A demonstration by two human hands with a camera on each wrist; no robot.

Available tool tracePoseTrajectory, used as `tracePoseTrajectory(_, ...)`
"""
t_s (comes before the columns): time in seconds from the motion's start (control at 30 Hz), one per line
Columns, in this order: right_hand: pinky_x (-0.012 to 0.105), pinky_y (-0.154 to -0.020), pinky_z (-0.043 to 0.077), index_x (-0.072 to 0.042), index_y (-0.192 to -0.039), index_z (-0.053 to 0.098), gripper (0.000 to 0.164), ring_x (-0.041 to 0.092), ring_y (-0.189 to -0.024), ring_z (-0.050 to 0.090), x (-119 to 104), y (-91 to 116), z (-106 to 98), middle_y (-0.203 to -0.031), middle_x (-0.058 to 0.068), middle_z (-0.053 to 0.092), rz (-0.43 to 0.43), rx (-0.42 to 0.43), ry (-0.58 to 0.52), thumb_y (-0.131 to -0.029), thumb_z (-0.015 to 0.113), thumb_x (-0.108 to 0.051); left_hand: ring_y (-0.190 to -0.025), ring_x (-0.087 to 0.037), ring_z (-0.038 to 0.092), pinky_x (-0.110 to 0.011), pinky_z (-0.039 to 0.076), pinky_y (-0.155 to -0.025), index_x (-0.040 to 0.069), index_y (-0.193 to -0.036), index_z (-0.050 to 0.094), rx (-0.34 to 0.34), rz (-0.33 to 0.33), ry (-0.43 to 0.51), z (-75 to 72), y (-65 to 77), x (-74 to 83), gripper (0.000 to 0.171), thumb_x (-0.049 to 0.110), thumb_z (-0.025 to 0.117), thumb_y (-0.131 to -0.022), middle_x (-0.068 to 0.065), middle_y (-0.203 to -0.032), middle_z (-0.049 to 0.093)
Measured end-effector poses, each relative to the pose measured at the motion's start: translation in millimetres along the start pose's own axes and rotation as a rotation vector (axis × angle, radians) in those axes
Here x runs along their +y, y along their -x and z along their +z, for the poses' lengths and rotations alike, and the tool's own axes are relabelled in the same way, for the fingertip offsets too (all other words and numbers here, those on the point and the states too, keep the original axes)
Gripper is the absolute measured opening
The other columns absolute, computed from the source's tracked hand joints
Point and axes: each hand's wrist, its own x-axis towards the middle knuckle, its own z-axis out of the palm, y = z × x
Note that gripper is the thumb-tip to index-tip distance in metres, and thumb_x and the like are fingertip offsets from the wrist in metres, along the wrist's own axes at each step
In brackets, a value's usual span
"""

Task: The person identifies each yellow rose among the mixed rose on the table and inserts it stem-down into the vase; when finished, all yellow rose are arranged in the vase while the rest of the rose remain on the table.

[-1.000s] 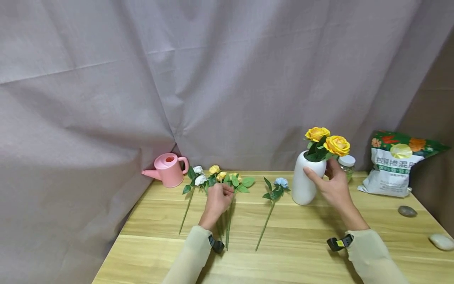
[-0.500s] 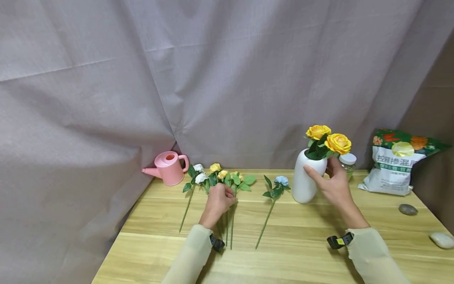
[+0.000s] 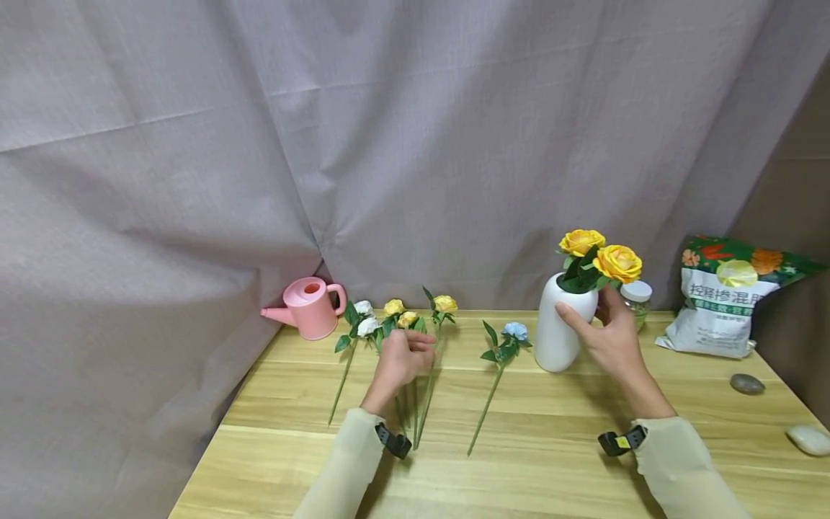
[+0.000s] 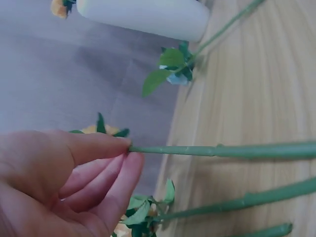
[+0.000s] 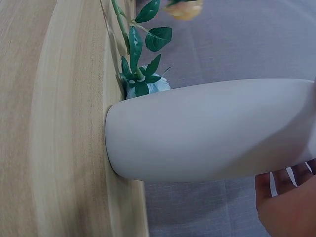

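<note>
In the head view my left hand is over the loose flowers left of centre. Its thumb and fingertips pinch the green stem of a yellow rose, whose bloom stands a little above its neighbours. Two more yellow blooms and a white-flowered stem lie beside that hand, partly hidden by it. On the right, a tall white vase stands on the table, with two large yellow roses in its mouth. My right hand grips the vase near its top, thumb across the front.
A blue flower lies between the left hand and the vase. The pink watering can stands at the back left. Behind the right hand is a white-lidded jar; further right are a fertilizer bag, a dark stone and a pale stone.
The yellow rose in my left hand has been turned and lifted, its bloom now upright where leaves faced up before. My right hand keeps its grip on the vase in the same place.
</note>
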Motion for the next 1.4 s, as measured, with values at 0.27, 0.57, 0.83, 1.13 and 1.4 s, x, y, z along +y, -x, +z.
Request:
tracePoseTrajectory(0.27,0.009,-0.090,0.043,-0.016,-0.143,0.051,0.063,-0.004,-0.106,0.056,6,-2,2,-0.125,-0.006,0.059,-0.001,0.006,-0.002,-0.088,0.079,-0.027,-0.086,-0.012,0.074,-0.028,0.061,-0.076,0.021,-0.107,0.078,-0.041,-0.013,0.247,-1.7,0.7,15.3,0.020,0.017,0.078,-0.088,0.001,-0.098,0.078)
tracePoseTrajectory(0.57,0.008,-0.088,0.043,-0.014,-0.140,0.054,0.060,-0.004,-0.104,0.057,-2,2,-3,-0.118,-0.014,0.059,-0.002,0.030,-0.036,-0.087,0.079,-0.023,-0.099,-0.020,0.074,-0.030,0.061,-0.085,0.014,-0.117,0.074,-0.086,0.102,0.464,-0.5,4.4,50.2,0.027,0.019,0.077,-0.090,-0.009,-0.111,0.075)
tracePoseTrajectory(0.83,0.009,-0.087,0.044,-0.009,-0.138,0.055,0.058,-0.005,-0.100,0.058,-4,4,-2,-0.113,-0.018,0.059,-0.012,0.027,-0.046,-0.087,0.079,-0.020,-0.103,-0.021,0.072,-0.031,0.060,-0.088,0.016,-0.115,0.074,-0.032,0.202,0.582,7.1,-9.2,85.2,0.024,0.018,0.075,-0.091,-0.014,-0.116,0.073)
tracePoseTrajectory(1.13,0.008,-0.087,0.043,-0.014,-0.141,0.054,0.059,-0.004,-0.104,0.058,-3,2,-1,-0.120,-0.013,0.060,-0.029,0.021,-0.065,-0.087,0.079,-0.019,-0.101,-0.017,0.071,-0.032,0.061,-0.087,0.009,-0.123,0.068,0.054,0.349,0.636,10.1,-29.4,140.4,0.032,0.018,0.074,-0.093,-0.011,-0.116,0.073)
tracePoseTrajectory(1.4,0.009,-0.088,0.044,-0.013,-0.141,0.054,0.059,-0.003,-0.105,0.058,-5,3,-1,-0.123,-0.012,0.059,-0.046,0.009,-0.074,-0.088,0.078,-0.018,-0.092,-0.016,0.070,-0.032,0.061,-0.085,0.001,-0.120,0.066,0.208,0.458,0.773,15.4,-36.4,179.9,0.030,0.013,0.072,-0.093,-0.016,-0.109,0.072)
